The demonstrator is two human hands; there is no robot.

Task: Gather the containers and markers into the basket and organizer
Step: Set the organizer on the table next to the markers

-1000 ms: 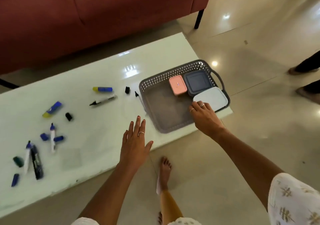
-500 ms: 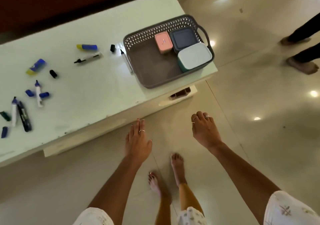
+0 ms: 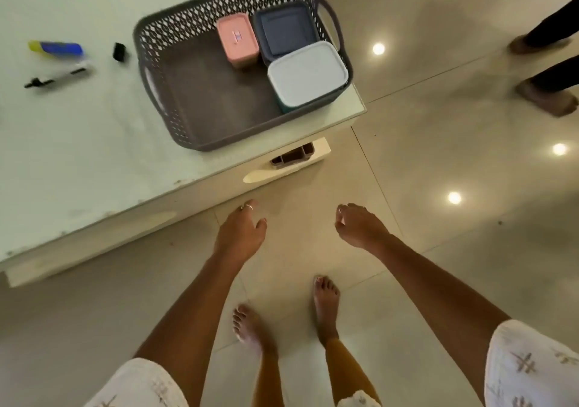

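Grey perforated plastic basket (image 3: 175, 71) sits at the pale table (image 3: 78, 143) corner, twelve o'clock; left grip (image 3: 239, 231) and right grip (image 3: 360, 225) hang loose, empty, over the floor.

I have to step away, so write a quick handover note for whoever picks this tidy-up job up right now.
Left hand and right hand: both empty, fingers loosely curled, hanging over the floor in front of the table.
Basket sits at the table's right end.
Done: pink box, dark box and white box are in the basket's right side.
Left: blue-yellow marker, black pen and a black cap lie on the table left of the basket. A brown organizer shows on the shelf below the table's corner.
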